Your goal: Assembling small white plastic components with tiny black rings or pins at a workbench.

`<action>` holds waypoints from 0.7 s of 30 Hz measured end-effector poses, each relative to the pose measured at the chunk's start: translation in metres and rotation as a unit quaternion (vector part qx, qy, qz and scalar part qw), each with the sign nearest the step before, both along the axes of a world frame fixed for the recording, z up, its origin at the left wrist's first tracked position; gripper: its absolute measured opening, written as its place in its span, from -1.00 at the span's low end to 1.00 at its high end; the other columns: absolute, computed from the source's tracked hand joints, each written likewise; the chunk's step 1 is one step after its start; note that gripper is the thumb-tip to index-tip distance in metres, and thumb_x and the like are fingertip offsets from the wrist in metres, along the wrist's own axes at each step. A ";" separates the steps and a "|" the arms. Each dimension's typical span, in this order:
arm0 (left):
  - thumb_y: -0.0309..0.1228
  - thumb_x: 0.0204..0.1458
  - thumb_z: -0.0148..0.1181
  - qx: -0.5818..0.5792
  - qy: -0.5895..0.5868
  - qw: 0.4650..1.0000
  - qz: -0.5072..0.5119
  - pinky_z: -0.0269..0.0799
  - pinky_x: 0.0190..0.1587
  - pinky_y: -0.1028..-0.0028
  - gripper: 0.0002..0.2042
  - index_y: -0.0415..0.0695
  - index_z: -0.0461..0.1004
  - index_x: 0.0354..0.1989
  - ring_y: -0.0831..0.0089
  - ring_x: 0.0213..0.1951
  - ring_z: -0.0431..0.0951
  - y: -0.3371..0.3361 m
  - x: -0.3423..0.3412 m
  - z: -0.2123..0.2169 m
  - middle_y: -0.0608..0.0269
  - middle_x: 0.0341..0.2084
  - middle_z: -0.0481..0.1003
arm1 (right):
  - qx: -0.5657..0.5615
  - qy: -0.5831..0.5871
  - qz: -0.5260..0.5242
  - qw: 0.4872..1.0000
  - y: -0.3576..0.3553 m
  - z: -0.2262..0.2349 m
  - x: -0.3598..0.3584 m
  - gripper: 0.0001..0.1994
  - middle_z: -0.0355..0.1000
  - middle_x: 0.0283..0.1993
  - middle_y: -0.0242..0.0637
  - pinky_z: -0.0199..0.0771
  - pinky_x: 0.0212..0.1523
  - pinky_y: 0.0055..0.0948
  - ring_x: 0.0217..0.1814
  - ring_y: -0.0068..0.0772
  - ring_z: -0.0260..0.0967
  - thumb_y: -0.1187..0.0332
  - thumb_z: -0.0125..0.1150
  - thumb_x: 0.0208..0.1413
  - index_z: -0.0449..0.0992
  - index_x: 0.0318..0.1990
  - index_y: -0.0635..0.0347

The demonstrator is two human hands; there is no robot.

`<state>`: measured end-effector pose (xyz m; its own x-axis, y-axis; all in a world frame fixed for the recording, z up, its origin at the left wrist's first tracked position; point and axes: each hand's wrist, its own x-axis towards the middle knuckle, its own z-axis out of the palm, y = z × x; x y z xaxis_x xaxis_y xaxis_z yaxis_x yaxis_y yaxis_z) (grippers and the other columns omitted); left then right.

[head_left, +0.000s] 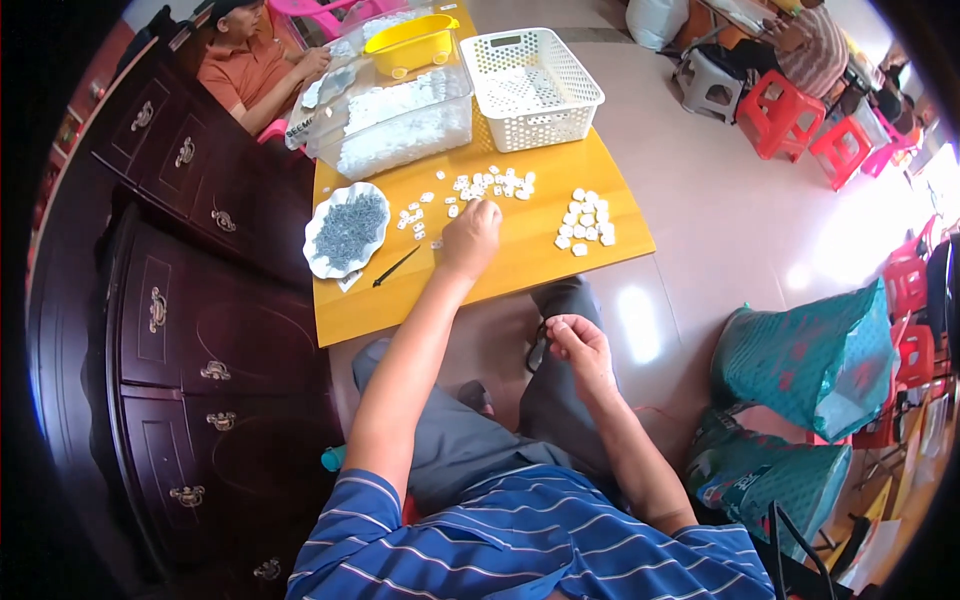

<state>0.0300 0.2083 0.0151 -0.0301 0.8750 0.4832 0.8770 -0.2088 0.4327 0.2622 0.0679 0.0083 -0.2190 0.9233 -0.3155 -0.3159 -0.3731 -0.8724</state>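
Left hand [470,238] is stretched out over the yellow table [500,270], fingers curled narrow and pinching at the small white pieces [490,184] (can't tell if it's actually got one). Those pieces lie scattered in a loose band running left to right across the table, with a second little cluster [585,222] off to the right. Right hand [580,345] sits down by the lap, loosely closed on something dark. A black tool [396,267] lies slanted near the left hand, beside a white dish of grey bits [347,230]. White basket [530,85] further back.
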 end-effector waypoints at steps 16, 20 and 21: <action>-0.56 0.23 0.11 0.021 -0.325 0.944 -0.055 0.31 -0.50 0.57 -0.92 -0.23 0.47 -0.33 0.67 -0.56 0.44 -0.139 -0.014 -0.004 0.34 -0.60 0.45 | 0.429 -0.574 0.044 0.696 0.165 0.034 -0.098 -0.59 0.46 0.00 0.04 0.53 0.01 0.00 -0.01 0.13 0.51 0.28 0.15 0.19 0.52 0.19 0.12; -0.56 0.21 0.13 -0.018 -0.351 0.930 -0.105 0.40 -0.45 0.50 -0.95 -0.20 0.48 -0.31 0.57 -0.53 0.50 -0.196 0.006 -0.024 0.27 -0.58 0.48 | 0.353 -0.633 0.089 0.683 0.151 0.063 -0.120 -0.60 0.45 0.06 0.07 0.50 0.07 0.03 0.06 0.18 0.49 0.25 0.09 0.22 0.52 0.19 0.09; -0.55 0.21 0.13 -0.038 -0.333 0.933 -0.130 0.43 -0.43 0.46 -0.97 -0.19 0.49 -0.29 0.52 -0.52 0.53 -0.207 0.010 -0.026 0.24 -0.57 0.49 | 0.355 -0.635 0.091 0.680 0.151 0.061 -0.120 -0.60 0.45 0.06 0.07 0.50 0.07 0.03 0.06 0.18 0.49 0.25 0.09 0.22 0.52 0.19 0.09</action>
<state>0.0404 0.0018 -0.0114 -0.0831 0.9252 0.3703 0.3324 -0.3246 0.8855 0.1426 0.2188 0.0696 -0.3163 0.9361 0.1537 0.8560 0.3515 -0.3792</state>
